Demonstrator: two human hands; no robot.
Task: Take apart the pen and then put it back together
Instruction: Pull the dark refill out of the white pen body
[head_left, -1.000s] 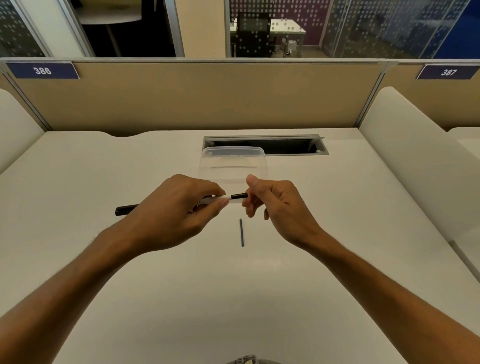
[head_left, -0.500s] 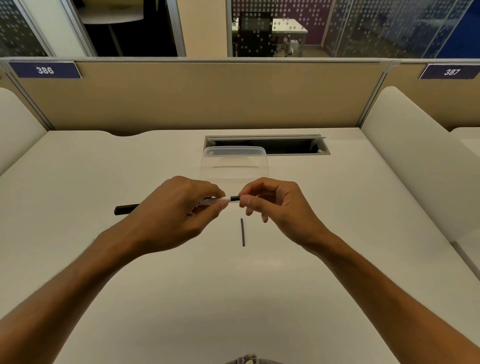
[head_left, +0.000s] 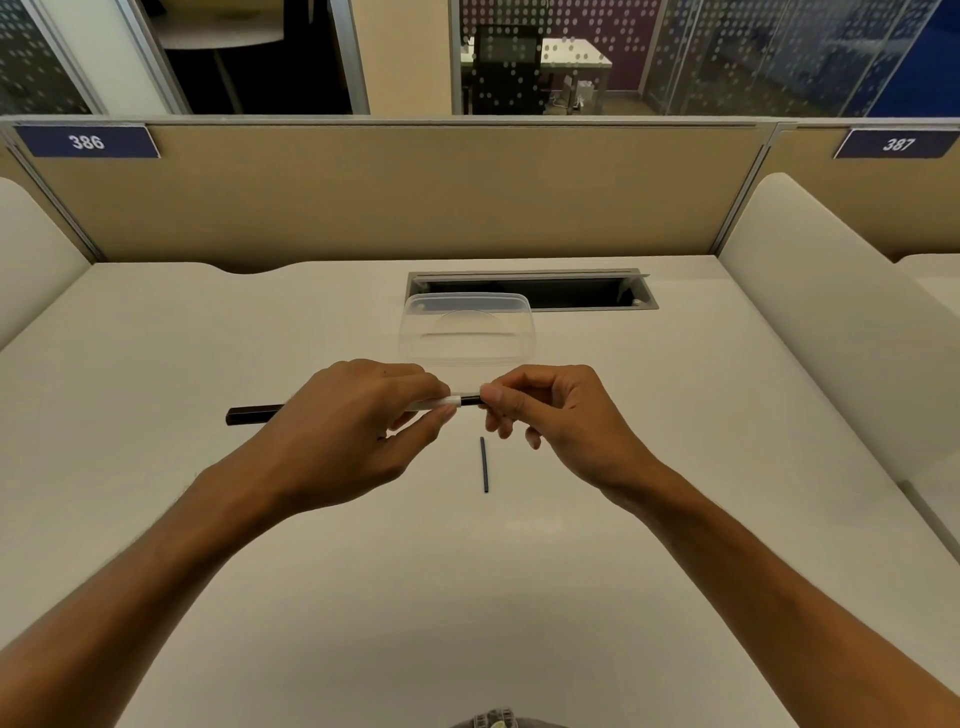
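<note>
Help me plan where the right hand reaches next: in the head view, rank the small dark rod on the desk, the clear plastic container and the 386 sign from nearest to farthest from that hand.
From the right hand:
1. Small dark rod, on the desk just below and left of it.
2. Clear plastic container, behind the hands toward the partition.
3. 386 sign, far left, up on the partition.

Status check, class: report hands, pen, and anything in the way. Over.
Left hand grips pen; right hand pinches its dark tip piece. Thin refill loose on desk. Nothing blocking.
</note>
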